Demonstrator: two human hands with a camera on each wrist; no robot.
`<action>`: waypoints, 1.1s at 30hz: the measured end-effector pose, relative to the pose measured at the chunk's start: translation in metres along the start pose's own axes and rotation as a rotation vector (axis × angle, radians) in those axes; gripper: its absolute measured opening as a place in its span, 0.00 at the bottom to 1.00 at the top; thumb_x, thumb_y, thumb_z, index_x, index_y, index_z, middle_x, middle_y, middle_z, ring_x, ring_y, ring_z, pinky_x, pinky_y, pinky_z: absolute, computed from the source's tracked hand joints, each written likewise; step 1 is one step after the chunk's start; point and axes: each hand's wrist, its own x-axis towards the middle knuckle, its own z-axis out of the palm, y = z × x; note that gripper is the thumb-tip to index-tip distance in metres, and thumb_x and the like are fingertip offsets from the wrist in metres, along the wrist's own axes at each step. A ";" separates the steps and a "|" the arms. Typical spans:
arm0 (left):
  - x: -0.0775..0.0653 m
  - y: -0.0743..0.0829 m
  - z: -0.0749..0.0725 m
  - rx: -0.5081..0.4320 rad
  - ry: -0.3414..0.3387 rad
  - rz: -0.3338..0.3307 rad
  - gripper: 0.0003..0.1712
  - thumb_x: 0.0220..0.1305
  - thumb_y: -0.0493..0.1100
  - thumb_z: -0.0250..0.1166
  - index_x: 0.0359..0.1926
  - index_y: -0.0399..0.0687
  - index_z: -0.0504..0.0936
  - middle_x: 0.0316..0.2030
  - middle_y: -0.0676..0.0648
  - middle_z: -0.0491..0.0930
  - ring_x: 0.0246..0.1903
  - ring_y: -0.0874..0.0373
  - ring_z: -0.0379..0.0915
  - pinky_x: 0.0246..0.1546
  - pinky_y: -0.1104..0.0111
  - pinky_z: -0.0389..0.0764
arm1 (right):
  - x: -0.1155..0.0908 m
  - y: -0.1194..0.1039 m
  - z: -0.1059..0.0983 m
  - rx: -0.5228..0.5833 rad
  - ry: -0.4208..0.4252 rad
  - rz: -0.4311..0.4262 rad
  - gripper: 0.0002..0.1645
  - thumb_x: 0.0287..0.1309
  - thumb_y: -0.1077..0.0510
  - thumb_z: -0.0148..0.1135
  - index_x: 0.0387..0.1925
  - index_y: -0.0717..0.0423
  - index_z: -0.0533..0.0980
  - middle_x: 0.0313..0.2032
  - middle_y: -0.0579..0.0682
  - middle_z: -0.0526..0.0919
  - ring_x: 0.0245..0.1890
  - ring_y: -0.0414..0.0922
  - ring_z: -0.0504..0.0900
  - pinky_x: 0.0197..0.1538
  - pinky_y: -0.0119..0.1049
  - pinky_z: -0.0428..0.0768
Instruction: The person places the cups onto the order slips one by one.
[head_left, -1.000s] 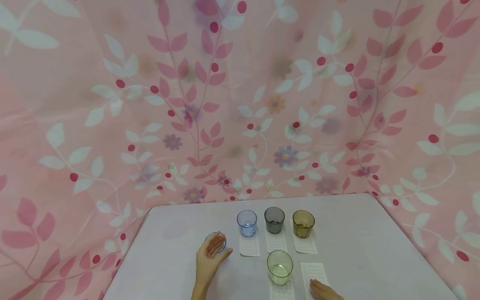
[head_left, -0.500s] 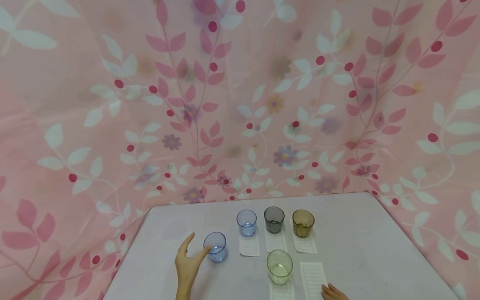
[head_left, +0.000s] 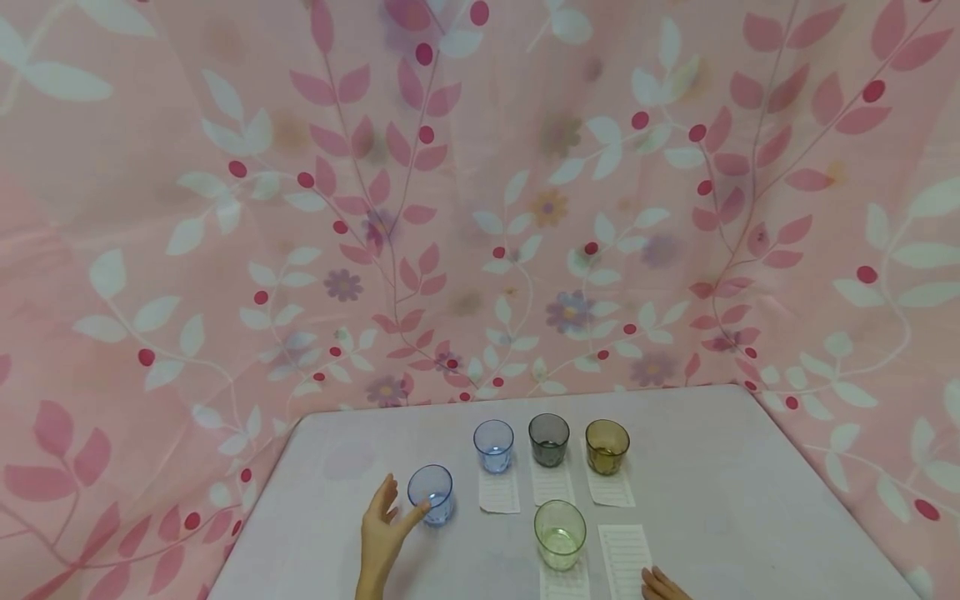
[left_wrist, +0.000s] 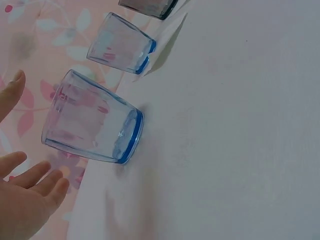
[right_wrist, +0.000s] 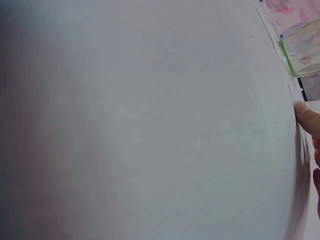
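My left hand [head_left: 382, 535] stands beside a clear blue glass [head_left: 437, 492], with thumb and fingers spread apart. In the head view the thumb overlaps the glass's near side. From the left wrist, the same upright glass [left_wrist: 92, 120] shows a gap between it and the fingers [left_wrist: 47, 185]. At the front edge of the picture, my right hand [head_left: 663, 585] lies by the lower right of a lined paper slip [head_left: 626, 550], holding nothing visible; most of it is cut off. A pale green glass [head_left: 559, 533] stands on another slip left of that hand.
Farther back, a second blue glass [head_left: 493, 446], a grey glass [head_left: 549, 440] and an amber glass [head_left: 607, 447] stand in a row, each with a paper slip at its base. A pink floral cloth [head_left: 480, 250] hangs behind the white table [head_left: 735, 467].
My left hand, earlier in front of the nearer blue glass, has moved left and uncovered it. My right hand has shifted slightly right, off the paper slip's middle. The glasses stay in place.
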 end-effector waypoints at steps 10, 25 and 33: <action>-0.003 -0.007 0.006 -0.087 -0.078 0.005 0.51 0.41 0.33 0.77 0.65 0.27 0.59 0.60 0.26 0.65 0.60 0.34 0.63 0.59 0.49 0.67 | 0.024 0.000 -0.007 0.092 0.096 -0.218 0.33 0.64 0.45 0.54 0.55 0.72 0.71 0.55 0.76 0.69 0.66 0.66 0.57 0.72 0.47 0.49; 0.003 -0.009 0.017 -0.116 -0.033 -0.003 0.52 0.38 0.31 0.77 0.64 0.27 0.60 0.60 0.25 0.65 0.59 0.31 0.62 0.60 0.48 0.65 | 0.014 0.008 0.002 0.137 0.112 -0.265 0.35 0.66 0.46 0.51 0.57 0.76 0.67 0.58 0.77 0.65 0.66 0.67 0.55 0.72 0.49 0.48; 0.005 -0.007 0.021 -0.083 -0.050 0.017 0.51 0.38 0.31 0.77 0.64 0.25 0.60 0.60 0.25 0.64 0.60 0.30 0.61 0.60 0.46 0.65 | 0.018 0.007 0.002 0.125 0.109 -0.280 0.37 0.65 0.44 0.51 0.57 0.76 0.66 0.58 0.77 0.64 0.66 0.68 0.55 0.72 0.50 0.47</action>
